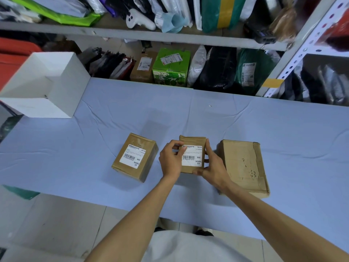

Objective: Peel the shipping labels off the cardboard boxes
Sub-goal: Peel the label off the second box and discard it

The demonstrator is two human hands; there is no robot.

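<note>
Shirt (188, 246), left hand (171, 159), right hand (213, 171) gripping middle box (191, 140), labelled box (149, 161), plain box (243, 165)

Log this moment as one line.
left hand pinches label corner | right hand grips middle box | left box labelled | right box shows no label

Even light | soft shadows | edges bowed | shelves perhaps blurred

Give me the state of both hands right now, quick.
Left hand: pinching the top-left corner of the label on the middle box.
Right hand: gripping the middle box by its right side.
</note>
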